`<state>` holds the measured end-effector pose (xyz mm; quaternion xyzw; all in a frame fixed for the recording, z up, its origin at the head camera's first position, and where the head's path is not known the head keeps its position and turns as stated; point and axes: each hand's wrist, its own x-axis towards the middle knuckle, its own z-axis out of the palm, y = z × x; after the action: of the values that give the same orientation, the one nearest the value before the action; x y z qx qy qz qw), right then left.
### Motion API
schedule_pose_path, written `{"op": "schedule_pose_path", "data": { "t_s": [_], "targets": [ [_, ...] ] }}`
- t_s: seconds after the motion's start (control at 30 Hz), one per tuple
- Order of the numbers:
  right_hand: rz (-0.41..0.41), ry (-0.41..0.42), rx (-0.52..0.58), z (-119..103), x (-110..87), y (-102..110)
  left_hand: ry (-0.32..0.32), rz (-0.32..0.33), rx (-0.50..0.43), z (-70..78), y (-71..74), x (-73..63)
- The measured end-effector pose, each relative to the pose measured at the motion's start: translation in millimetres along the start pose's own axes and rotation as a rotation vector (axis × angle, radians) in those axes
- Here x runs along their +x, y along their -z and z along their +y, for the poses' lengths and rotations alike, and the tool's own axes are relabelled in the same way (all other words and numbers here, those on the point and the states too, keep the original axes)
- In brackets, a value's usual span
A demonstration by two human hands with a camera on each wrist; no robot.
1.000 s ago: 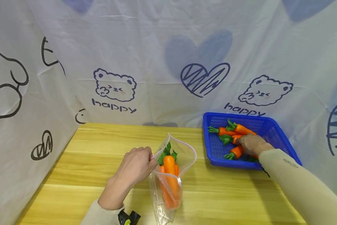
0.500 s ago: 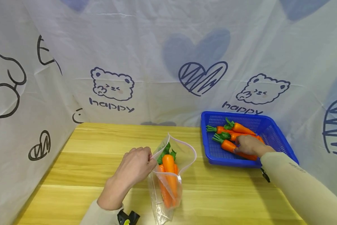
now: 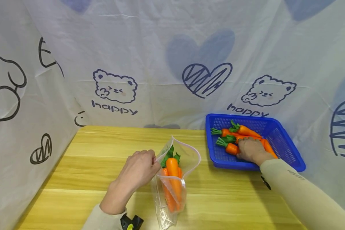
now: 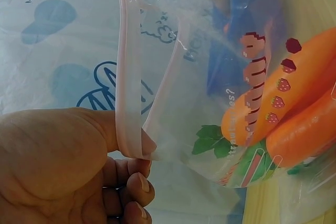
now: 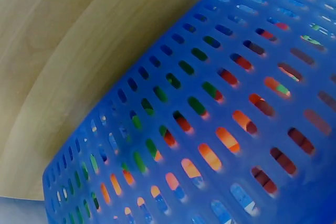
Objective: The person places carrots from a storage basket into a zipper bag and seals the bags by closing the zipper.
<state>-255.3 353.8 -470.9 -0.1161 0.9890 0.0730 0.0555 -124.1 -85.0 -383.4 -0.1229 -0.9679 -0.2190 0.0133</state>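
Left hand: the left hand [image 3: 140, 167], just left of centre in the lower half of the frame, has its grip pinched between thumb and fingers on the rim of a clear zip bag.
Bag: the clear zip bag [image 3: 187, 156] stands at lower centre, mouth gaping upward, with a pale pink edge and a white slider [image 3: 183, 182] at the front of the mouth; strawberry prints [image 4: 283, 85] and lettering show on it in the left wrist view.
Inside the bag: orange bagged carrots [image 3: 173, 166], leafy ends up, lying close together.
Right hand: the right hand [image 3: 250, 150] reaches into the basket at right, touching a front carrot [image 3: 232, 149]; its fingertips are hidden, so I cannot tell whether its grip is closed on it.
Basket: a blue perforated basket [image 3: 232, 165], right of centre, holding several loose carrots [image 3: 248, 131] with green tops mostly toward the left; the right wrist view shows its slotted side, orange and green through the holes.
Sleeves: pale, with a black wrist device [image 3: 132, 222] at the bottom edge beside the left hand.
Surface: a yellow wood-grain tabletop [image 3: 109, 147] under bag and basket.
Backdrop: white cloth [image 3: 158, 48] with bears, hearts and the word "happy".
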Motion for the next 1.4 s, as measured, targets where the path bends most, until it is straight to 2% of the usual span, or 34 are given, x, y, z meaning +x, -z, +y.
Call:
{"op": "schedule_pose_path", "data": {
  "t_s": [0.27,0.93,1.1,1.23,1.4],
  "targets": [
    [0.031,-0.017,0.023,-4,3.1,-7,0.0,-0.004,0.0,0.5,0.5,-0.4],
    [-0.036,-0.013,0.048,-9,8.4,-4,-0.001,-0.01,-0.019,0.7,0.2,0.3],
    [-0.008,-0.001,0.053,-12,9.6,-5,-0.002,-0.008,-0.015,0.4,0.1,0.2],
    [0.019,0.023,0.005,-13,8.1,-5,-0.003,-0.01,-0.016,1.0,0.6,-0.7],
    [0.151,0.083,-0.043,-9,1.6,-1,0.001,-0.01,-0.015,0.2,0.8,-1.4]
  ]
}}
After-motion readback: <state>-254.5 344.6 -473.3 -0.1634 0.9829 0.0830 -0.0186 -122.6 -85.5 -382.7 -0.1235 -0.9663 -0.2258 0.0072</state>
